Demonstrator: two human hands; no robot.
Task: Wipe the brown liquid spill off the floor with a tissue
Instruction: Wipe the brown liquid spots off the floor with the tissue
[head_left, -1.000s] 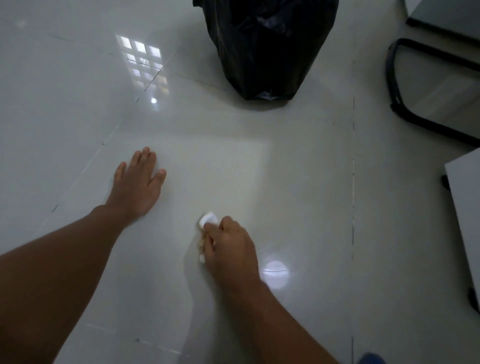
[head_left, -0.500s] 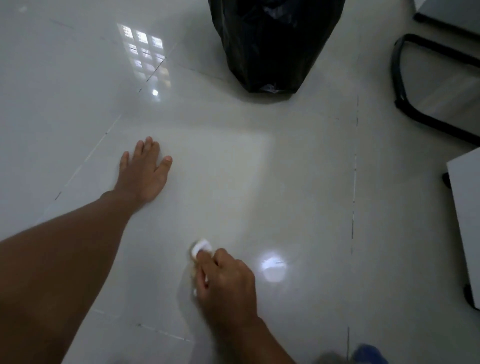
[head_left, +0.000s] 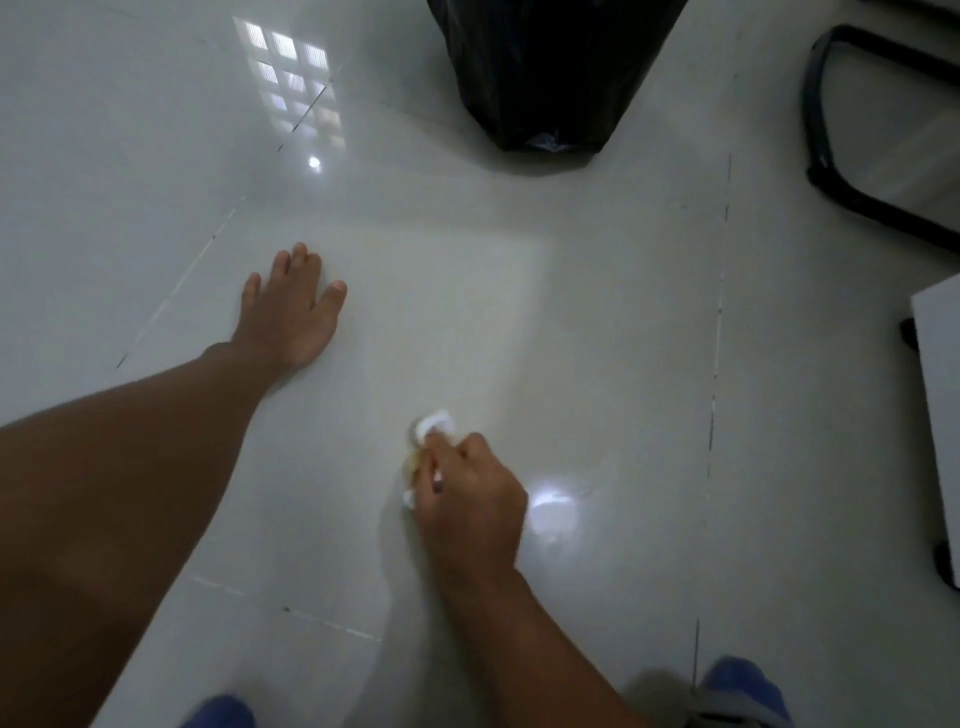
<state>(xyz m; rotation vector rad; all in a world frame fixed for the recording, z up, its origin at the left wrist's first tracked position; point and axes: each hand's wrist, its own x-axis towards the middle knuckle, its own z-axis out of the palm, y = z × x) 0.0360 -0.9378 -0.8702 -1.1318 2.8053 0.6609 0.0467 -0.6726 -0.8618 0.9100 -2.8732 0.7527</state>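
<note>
pressing tissue (head_left: 434, 423) (crumpled) with right hand (head_left: 470, 501).

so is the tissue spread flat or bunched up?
Bunched up. The tissue is a small white wad in the right hand, whose curled fingers press it to the floor; only bits show.

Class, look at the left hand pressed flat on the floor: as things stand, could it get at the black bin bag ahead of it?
Probably yes: only bare glossy white floor tile lies between the left hand and the black plastic bin bag, though the hand seems to be propping the person.
</note>
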